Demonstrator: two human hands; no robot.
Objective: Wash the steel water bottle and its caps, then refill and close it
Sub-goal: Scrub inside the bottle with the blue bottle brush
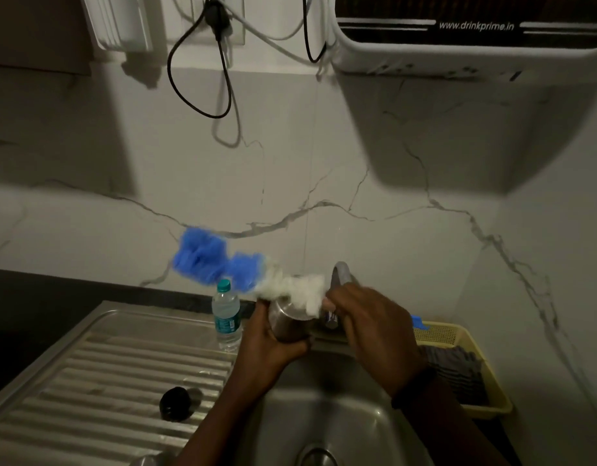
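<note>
Over the sink (374, 432), left hand (273, 344) grips the steel bottle (287, 322), right hand (367, 321) the brush (219, 260), whose blurred bristles may fling suds or slip off the mouth

Both forearms are bare with no sleeves in view, and a dark band (413, 386) circles the wrist just behind the right hand (367, 317); the left hand (267, 344) wears nothing.

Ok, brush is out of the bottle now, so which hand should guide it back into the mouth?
Right. The right hand already grips the bottle brush by its handle end, while the left hand holds the steel bottle over the sink.
</note>
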